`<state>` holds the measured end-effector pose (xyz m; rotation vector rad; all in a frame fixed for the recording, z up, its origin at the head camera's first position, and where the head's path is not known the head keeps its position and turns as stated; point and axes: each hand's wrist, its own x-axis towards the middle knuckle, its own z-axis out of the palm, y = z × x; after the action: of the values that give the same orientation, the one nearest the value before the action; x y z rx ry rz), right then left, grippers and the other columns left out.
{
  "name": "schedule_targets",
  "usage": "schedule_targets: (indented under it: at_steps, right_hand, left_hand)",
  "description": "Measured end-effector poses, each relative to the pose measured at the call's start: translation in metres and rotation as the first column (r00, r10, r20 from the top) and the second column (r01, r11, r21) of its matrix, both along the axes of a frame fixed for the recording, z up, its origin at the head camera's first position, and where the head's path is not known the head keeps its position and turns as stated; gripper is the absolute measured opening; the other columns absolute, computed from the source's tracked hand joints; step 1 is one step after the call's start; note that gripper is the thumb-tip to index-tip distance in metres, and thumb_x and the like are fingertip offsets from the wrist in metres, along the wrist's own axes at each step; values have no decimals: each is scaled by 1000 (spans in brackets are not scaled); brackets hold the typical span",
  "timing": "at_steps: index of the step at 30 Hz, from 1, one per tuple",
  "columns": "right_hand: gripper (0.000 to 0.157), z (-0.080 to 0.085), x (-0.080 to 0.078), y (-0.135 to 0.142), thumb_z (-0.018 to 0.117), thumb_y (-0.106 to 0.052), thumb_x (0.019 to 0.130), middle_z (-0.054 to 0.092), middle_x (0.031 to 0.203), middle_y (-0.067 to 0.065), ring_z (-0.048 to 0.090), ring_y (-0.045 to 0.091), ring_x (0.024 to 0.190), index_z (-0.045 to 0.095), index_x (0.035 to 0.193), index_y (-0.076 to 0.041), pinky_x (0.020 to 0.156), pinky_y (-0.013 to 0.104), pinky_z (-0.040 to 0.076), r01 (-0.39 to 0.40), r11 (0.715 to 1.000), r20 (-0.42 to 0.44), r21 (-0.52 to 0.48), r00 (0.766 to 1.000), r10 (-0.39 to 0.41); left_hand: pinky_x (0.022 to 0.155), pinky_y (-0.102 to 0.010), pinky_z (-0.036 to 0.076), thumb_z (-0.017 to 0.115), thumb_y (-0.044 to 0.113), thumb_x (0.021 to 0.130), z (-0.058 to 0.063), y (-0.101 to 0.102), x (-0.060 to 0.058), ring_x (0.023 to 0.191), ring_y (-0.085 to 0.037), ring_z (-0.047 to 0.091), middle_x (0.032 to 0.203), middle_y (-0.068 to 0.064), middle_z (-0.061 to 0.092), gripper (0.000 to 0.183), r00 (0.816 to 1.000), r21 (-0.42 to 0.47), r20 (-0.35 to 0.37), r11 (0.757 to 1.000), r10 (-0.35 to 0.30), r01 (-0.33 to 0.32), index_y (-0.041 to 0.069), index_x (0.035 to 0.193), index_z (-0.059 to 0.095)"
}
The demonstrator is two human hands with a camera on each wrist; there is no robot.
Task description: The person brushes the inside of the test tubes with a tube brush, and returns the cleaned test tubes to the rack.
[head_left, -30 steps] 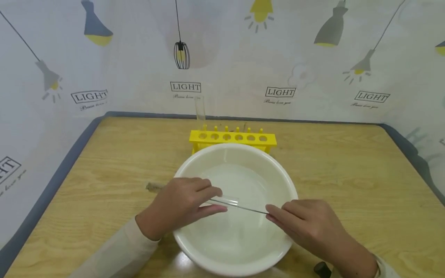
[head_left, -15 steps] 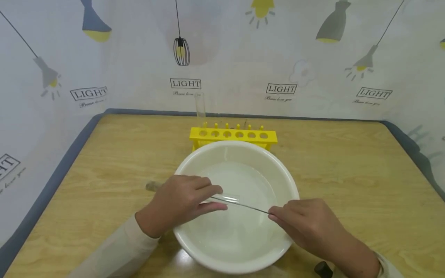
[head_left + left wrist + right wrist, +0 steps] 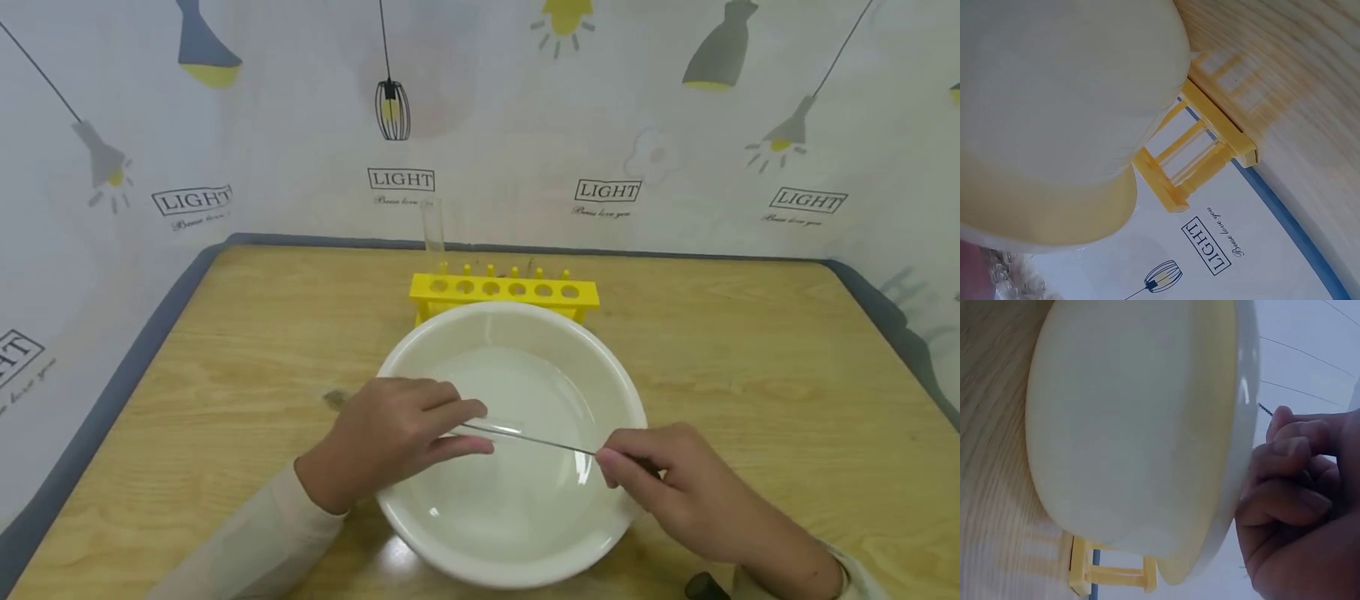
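My left hand [image 3: 397, 433] holds a clear glass test tube [image 3: 502, 428] lengthwise over the white basin [image 3: 386, 492], its mouth pointing right. A test tube brush runs into that mouth; its thin twisted wire [image 3: 558, 443] is pinched by my right hand [image 3: 682, 483] near the basin's right rim. Brush bristles [image 3: 335, 400] show beyond the left side of my left hand. In the left wrist view the bristles [image 3: 1013, 275] appear at the lower left corner. The right wrist view shows curled fingers [image 3: 1282, 503] and a short bit of wire. My left palm hides the tube's middle.
Behind the basin stands a yellow test tube rack [image 3: 502, 287] with one clear tube [image 3: 432, 229] at its left end. A dark cylindrical object [image 3: 705, 586] lies by my right wrist. The wooden table [image 3: 750, 350] ends at a patterned backdrop.
My right hand has shifted slightly right and rolled over, with more wire now showing between the hands. The bristle end has moved a little right. My left hand has hardly moved.
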<state>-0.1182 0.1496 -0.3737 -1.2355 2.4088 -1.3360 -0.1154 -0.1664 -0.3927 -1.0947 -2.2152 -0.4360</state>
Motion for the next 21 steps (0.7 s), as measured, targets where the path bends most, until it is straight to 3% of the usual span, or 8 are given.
schedule_targets:
  at_steps: [5, 8, 16, 21]
  right_hand:
    - [27, 2, -3, 4, 51, 2, 101, 42, 57, 0, 41, 6, 49, 60, 82, -14, 43, 22, 38, -17, 999, 250, -51, 968, 30]
    - [24, 3, -3, 5, 49, 2, 102, 40, 55, 4, 41, 11, 46, 61, 85, -11, 41, 25, 37, -25, 997, 323, -77, 945, 48]
    - [22, 1, 1, 0, 56, 2, 98, 50, 59, -2, 42, 1, 48, 69, 92, -15, 43, 21, 41, 22, 998, 196, -62, 981, -10]
    - [26, -1, 2, -1, 54, 4, 99, 48, 57, -3, 42, -1, 48, 68, 95, -18, 44, 20, 41, 24, 997, 156, -77, 988, -11]
  left_hand:
    - [55, -18, 50, 72, 47, 89, 1, 1, -1, 58, -2, 56, 73, 9, 65, 30, 1000, 11, -21, 1000, -14, 14, 17, 93, 75]
    - [54, -18, 49, 73, 46, 89, 2, 1, -1, 58, -3, 55, 73, 9, 64, 29, 1000, 16, -25, 1000, -11, 11, 17, 93, 74]
    - [51, -18, 47, 78, 42, 85, 2, -1, -2, 56, -3, 53, 73, 9, 64, 26, 1000, 23, -8, 1000, 17, -17, 17, 91, 74]
    - [51, -18, 47, 79, 40, 84, 1, -1, -2, 57, -3, 54, 74, 9, 64, 25, 999, 23, 1, 999, 32, -32, 16, 90, 74]
